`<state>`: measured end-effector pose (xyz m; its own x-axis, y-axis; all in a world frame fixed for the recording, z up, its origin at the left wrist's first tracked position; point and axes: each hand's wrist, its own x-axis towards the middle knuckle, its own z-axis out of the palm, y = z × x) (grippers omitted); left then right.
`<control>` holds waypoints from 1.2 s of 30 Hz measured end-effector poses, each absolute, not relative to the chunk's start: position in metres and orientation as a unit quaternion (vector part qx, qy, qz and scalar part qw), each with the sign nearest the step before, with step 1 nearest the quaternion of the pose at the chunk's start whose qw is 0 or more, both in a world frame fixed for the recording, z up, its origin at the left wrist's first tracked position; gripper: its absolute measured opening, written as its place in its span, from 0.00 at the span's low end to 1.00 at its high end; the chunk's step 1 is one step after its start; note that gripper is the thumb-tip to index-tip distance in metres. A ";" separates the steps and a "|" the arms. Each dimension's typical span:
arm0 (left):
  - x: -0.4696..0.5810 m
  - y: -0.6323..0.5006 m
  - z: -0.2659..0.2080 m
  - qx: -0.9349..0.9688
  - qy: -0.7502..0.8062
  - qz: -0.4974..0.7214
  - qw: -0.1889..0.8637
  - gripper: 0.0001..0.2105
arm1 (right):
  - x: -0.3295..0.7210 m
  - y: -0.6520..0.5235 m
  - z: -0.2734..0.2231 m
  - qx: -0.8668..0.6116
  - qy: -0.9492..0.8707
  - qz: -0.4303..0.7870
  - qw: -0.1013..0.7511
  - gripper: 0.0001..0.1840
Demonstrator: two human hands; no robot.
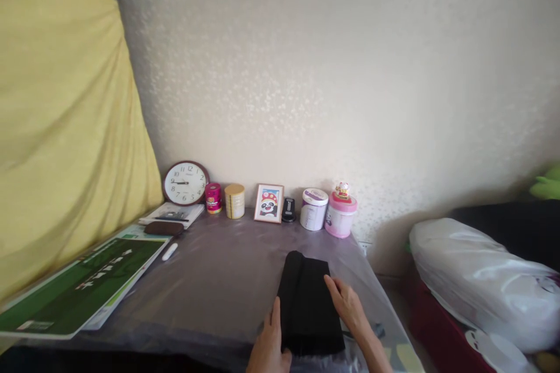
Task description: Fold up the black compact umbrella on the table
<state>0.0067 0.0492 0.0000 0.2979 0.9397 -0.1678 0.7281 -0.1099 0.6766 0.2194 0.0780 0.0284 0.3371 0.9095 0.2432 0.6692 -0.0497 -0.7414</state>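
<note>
A flat black case-like item [310,306] with a lengthwise fold or flap lies at the front right of the table; its exact kind is not clear. Along its left edge, my left hand [268,341] grips the near corner, fingers stretched up the side and thumb at the bottom. My right hand [347,306] holds the right edge, with a finger lying on the upper surface and the others hidden beneath. Under my right wrist a small dark object [377,331] shows only in part.
Along the wall stand a clock [186,183], a pink can [213,198], a yellow-lidded tin [235,201], a panda picture frame [268,203], a white tub [314,210] and a pink-lidded tub [340,217]. A green board [87,285] and a white marker-like stick [170,252] lie left. A white plastic bag [485,280] sits right.
</note>
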 end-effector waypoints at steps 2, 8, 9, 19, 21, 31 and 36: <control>0.007 0.049 0.000 0.727 0.574 0.150 0.346 0.45 | 0.218 0.079 0.027 -0.721 -0.556 0.147 0.386 0.16; 0.008 0.050 -0.008 0.728 0.577 0.151 0.338 0.46 | 0.214 0.088 0.032 -0.712 -0.587 0.131 0.362 0.10; 0.008 0.050 -0.010 0.728 0.577 0.150 0.338 0.46 | 0.211 0.091 0.035 -0.707 -0.591 0.133 0.363 0.11; 0.018 0.049 -0.009 0.717 0.597 0.117 0.341 0.45 | 0.157 0.129 0.049 -0.631 -0.579 0.258 0.448 0.15; 0.020 0.050 -0.009 0.718 0.602 0.105 0.334 0.45 | 0.147 0.134 0.040 -0.626 -0.576 0.269 0.452 0.14; 0.017 0.055 -0.017 0.729 0.583 0.082 0.350 0.41 | 0.133 0.147 0.012 -0.684 -0.590 0.233 0.360 0.15; -0.003 0.050 -0.018 0.737 0.568 0.085 0.357 0.36 | 0.134 0.145 0.012 -0.704 -0.592 0.234 0.315 0.16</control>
<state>-0.0031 0.0502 -0.0183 0.3414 0.8972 -0.2800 0.7761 -0.1010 0.6225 0.1344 0.1448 0.0120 0.1890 0.9810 0.0443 0.6869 -0.0999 -0.7199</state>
